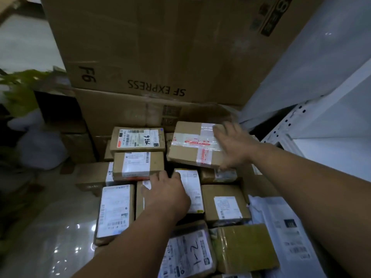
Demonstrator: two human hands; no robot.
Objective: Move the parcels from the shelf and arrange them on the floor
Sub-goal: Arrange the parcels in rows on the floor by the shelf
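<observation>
Several brown cardboard parcels with white labels lie packed together on the glossy floor point(50, 227). My right hand point(233, 146) grips the right end of a taped parcel point(192, 145) with red print, which sits tilted at the back right of the group. My left hand point(166, 192) rests with fingers spread on a small parcel point(190, 189) with a long white label in the middle of the group. A parcel point(138, 140) marked with handwritten figures lies at the back left. The white shelf point(321, 127) stands to the right.
Two big cardboard cartons point(152, 47) marked SF EXPRESS are stacked right behind the parcels. A white bag point(40, 145) and a green plant point(18, 87) stand at the left. A grey plastic mailer point(285, 227) lies at the right, beside the shelf base.
</observation>
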